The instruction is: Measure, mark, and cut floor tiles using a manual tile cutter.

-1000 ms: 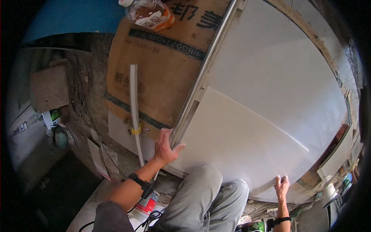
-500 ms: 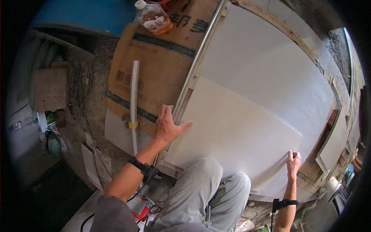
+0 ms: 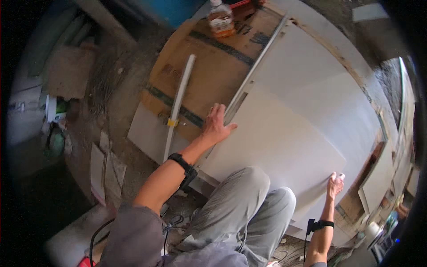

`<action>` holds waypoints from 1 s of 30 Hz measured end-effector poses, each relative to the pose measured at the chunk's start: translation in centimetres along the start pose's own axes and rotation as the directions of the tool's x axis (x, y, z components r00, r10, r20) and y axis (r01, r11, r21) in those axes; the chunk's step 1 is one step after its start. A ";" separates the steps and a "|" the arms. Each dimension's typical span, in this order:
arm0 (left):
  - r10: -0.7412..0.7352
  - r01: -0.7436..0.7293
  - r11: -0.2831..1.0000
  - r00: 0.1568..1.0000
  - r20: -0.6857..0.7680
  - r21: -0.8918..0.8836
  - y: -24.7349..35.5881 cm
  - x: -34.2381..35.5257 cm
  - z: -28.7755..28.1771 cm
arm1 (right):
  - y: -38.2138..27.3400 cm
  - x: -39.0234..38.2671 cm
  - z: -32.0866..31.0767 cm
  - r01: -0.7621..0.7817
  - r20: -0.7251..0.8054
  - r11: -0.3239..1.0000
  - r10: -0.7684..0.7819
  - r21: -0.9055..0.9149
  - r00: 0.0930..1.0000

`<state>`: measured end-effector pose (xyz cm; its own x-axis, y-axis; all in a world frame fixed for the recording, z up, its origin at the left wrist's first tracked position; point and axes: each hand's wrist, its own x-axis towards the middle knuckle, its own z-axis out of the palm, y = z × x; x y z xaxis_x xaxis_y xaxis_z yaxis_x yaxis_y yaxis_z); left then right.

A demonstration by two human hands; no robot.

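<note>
A large pale tile lies in front of my knees, its right edge raised off the glossy grey sheet beneath it. My left hand rests at the tile's left edge, beside a long metal rail, with thumb and fingers apart. At the tile's near right corner my right hand has its fingers closed on the edge; the fingertips underneath are hidden. Each of my wrists has a black strap with a small device.
Left of the rail lies flat brown cardboard with a bottle of orange liquid on it. A pale straight bar with a yellow clip lies across it. More pale slabs stand at the right.
The whole view has turned and shifted, so the cardboard, bar and bottle sit farther right. My hands keep their places on the tile; the right one still grips its corner.
</note>
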<state>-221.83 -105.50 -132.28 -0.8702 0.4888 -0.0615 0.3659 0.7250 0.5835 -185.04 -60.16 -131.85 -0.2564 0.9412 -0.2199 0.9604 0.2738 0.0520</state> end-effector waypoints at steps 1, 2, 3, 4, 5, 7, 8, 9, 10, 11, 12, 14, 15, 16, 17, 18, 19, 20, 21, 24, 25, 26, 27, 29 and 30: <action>0.077 -0.077 0.997 0.995 -0.065 -0.005 -0.1 0.2 0.3 | -0.2 -0.5 -0.2 -0.024 -0.001 0.999 0.023 -0.026 1.000; 0.044 -0.046 0.995 0.999 -0.016 -0.083 1.7 2.0 1.2 | 4.9 2.3 -0.7 0.125 -0.160 0.990 -0.133 -0.063 0.978; -0.044 0.048 0.996 0.998 0.052 -0.072 1.2 0.9 0.0 | 4.9 0.2 0.1 0.162 -0.079 0.984 -0.168 -0.076 0.983; -0.069 0.071 0.997 0.997 0.044 -0.041 1.3 0.0 0.0 | 3.6 -0.3 -0.8 0.163 -0.048 0.984 -0.166 -0.065 0.985; -0.035 0.035 0.998 0.999 0.016 -0.046 1.0 0.1 0.6 | 1.7 -0.4 -1.1 0.154 -0.045 0.987 -0.156 -0.044 0.987; 0.006 -0.007 0.999 1.000 -0.023 -0.041 -0.7 -0.9 0.4 | 2.7 -1.0 -0.8 0.201 -0.079 0.978 -0.204 -0.045 0.976; 0.040 -0.052 0.996 0.986 -0.164 -0.071 -1.2 -2.0 0.1 | 3.2 -1.1 -1.7 0.260 -0.007 0.965 -0.261 -0.013 0.965; 0.072 -0.106 0.990 0.950 -0.303 -0.096 -1.6 -3.2 -0.2 | 3.8 -1.5 -2.4 0.315 0.062 0.949 -0.316 0.021 0.947; -0.067 0.066 0.998 0.923 -0.379 -0.015 -2.0 -5.0 -0.6 | 6.0 -1.9 -3.2 0.377 -0.014 0.925 -0.377 0.049 0.926; -0.192 0.239 0.970 0.868 -0.458 0.045 -3.0 -7.3 -1.6 | 8.7 -2.8 -3.8 0.365 -0.036 0.930 -0.364 0.042 0.931; -0.282 0.376 0.924 0.800 -0.529 0.075 -6.1 -10.4 -2.9 | 11.0 -4.0 -3.7 0.342 -0.008 0.932 -0.343 0.118 0.939; -0.588 0.666 0.726 0.731 -0.347 0.172 -7.7 -16.3 -5.2 | 15.7 -6.9 -4.6 0.229 0.066 0.946 -0.249 0.229 0.966; -0.619 0.662 0.705 0.749 -0.236 0.254 -10.7 -19.7 -6.3 | 16.5 -9.4 -4.5 0.155 0.125 0.942 -0.199 0.297 0.972; -0.652 0.651 0.679 0.747 -0.128 0.341 -14.0 -22.7 -7.2 | 16.1 -12.3 -4.8 0.074 0.181 0.935 -0.145 0.346 0.973; -0.645 0.644 0.689 0.754 -0.123 0.333 -15.3 -24.2 -7.1 | 16.5 -14.6 -5.6 -0.012 0.225 0.926 -0.079 0.377 0.971; -0.665 0.642 0.725 0.747 0.014 0.249 -16.0 -24.7 -6.4 | 18.3 -16.5 -5.6 0.134 0.074 0.960 -0.157 0.247 0.985; -0.659 0.639 0.752 0.737 0.149 0.163 -16.6 -24.5 -6.0 | 20.1 -18.4 -5.0 0.254 -0.065 0.963 -0.249 0.090 0.966; -0.645 0.628 0.764 0.748 0.156 0.150 -16.7 -24.8 -6.0 | 21.2 -20.2 -5.2 0.270 -0.035 0.963 -0.269 0.025 0.963; -0.612 0.599 0.789 0.785 0.094 0.133 -16.9 -25.1 -6.1 | 21.8 -21.9 -4.9 0.214 -0.034 0.971 -0.212 0.105 0.977; -0.541 0.544 0.836 0.839 -0.053 0.075 -16.1 -24.9 -7.8 | 24.5 -25.1 -5.4 0.186 -0.083 0.974 -0.176 0.130 0.981; -0.516 0.526 0.849 0.846 -0.134 0.052 -15.5 -24.7 -8.9 | 25.3 -25.8 -5.7 0.190 -0.100 0.973 -0.177 0.135 0.979; -0.459 0.474 0.879 0.873 -0.165 0.061 -12.6 -23.5 -9.6 | 27.2 -26.2 -6.0 0.227 -0.118 0.960 -0.210 0.165 0.971; -0.448 0.461 0.886 0.877 -0.172 0.042 -10.3 -22.6 -11.2 | 28.1 -26.6 -6.4 0.275 -0.132 0.939 -0.252 0.205 0.959; -0.346 0.398 0.900 0.900 -0.264 0.180 -6.9 -22.5 -15.8 | 24.1 -27.8 -8.8 0.358 -0.179 0.903 -0.321 0.240 0.930; -0.345 0.403 0.898 0.894 -0.288 0.175 -4.9 -22.9 -17.7 | 20.3 -28.9 -11.3 0.428 -0.213 0.865 -0.381 0.260 0.900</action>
<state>-209.54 -128.84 -119.43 -0.9986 0.0475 -0.0232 0.0361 0.9333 0.3573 -159.38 -79.56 -113.43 -0.6200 0.7845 -0.0098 0.7496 0.5886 -0.3028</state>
